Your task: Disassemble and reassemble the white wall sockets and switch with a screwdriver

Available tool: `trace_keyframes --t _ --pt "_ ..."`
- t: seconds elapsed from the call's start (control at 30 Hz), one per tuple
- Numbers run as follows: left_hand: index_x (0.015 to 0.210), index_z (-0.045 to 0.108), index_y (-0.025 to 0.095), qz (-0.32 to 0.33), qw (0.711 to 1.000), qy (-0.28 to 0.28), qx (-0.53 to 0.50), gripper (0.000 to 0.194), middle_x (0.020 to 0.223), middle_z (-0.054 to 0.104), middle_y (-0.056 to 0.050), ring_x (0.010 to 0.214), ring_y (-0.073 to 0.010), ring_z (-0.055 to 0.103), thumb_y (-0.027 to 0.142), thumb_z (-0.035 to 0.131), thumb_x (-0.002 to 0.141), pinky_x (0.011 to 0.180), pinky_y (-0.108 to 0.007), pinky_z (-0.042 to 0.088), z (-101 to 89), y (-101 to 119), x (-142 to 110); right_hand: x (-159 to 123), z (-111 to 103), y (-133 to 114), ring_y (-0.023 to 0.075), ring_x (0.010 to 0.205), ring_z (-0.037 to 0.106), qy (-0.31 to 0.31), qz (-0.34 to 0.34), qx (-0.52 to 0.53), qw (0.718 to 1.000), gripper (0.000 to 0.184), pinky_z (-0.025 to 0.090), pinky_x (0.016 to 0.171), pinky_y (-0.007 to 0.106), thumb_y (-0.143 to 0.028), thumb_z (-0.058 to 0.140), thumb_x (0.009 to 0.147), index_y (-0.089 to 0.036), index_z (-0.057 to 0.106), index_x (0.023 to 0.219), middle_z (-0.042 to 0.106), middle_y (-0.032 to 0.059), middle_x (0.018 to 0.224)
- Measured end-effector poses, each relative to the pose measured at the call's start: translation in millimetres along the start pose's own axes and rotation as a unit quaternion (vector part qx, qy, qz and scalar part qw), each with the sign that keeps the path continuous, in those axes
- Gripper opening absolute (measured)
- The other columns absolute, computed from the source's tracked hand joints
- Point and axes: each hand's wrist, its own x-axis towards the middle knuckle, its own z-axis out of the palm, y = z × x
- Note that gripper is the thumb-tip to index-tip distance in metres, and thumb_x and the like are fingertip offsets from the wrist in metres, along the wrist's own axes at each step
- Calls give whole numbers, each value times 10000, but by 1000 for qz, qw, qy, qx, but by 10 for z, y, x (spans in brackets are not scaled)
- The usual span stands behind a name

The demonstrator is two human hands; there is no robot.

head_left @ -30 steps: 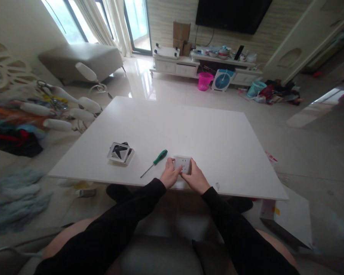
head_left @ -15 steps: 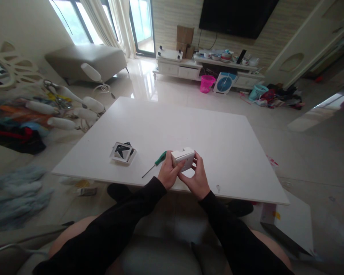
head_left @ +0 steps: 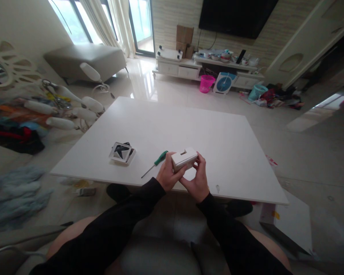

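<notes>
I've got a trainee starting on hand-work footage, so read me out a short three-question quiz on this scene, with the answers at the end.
1. What are the left hand and the right hand both holding?
2. Which colour is the handle of the screwdriver? A: red. B: green. C: yellow.
3. True or false: from the person's side, the small stack with a white frame lies to the right of the screwdriver.

Key:
1. The white box.
2. B, green.
3. False; it lies to the left.
</notes>
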Motion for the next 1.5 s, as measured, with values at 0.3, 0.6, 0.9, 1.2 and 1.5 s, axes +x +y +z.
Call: trace_keyframes --t 0.3,0.6,0.9,1.2,1.5 --pt "1309 423 211 57 998 -25 28 515 1188 657 -95 981 -219 677 321 677 874 847 -361 553 -31 4 -17 -37 -5 49 335 1408 482 -1 -35 -31 999 1096 507 1125 548 -242 823 726 -267 151 1591 369 186 1546" --pt "1484 344 287 228 969 -79 -59 574 1486 511 -176 1354 -340 540 457 522 965 1078 -570 483 -62 -62 3 -63 -43 22 366 1450 451 32 -61 -23 997 1140 459 1172 578 -317 870 687 -275 151 1572 367 187 1551" --pt "1392 595 287 119 977 -124 -124 570 1567 484 -139 1441 -366 465 647 524 955 1174 -569 398 -172 30 41 18 -102 -141 315 1410 506 8 -111 58 992 780 555 1045 557 -278 820 752 -376 312 1336 355 113 1525" --pt "1310 642 268 13 983 -140 -116 608 1343 608 -119 1230 -311 606 721 497 929 1038 -460 526 -153 32 30 29 -223 -289 357 1386 486 -18 -141 -92 986 332 485 1077 642 -303 742 808 -305 499 1035 506 89 1308" --pt "1322 607 257 -55 970 -144 -185 592 1151 660 -64 941 -211 624 701 507 943 882 -353 517 -56 58 -13 83 -232 -318 272 1018 590 21 -204 -108 973 292 537 870 494 -257 710 812 -277 508 1023 562 60 1033"
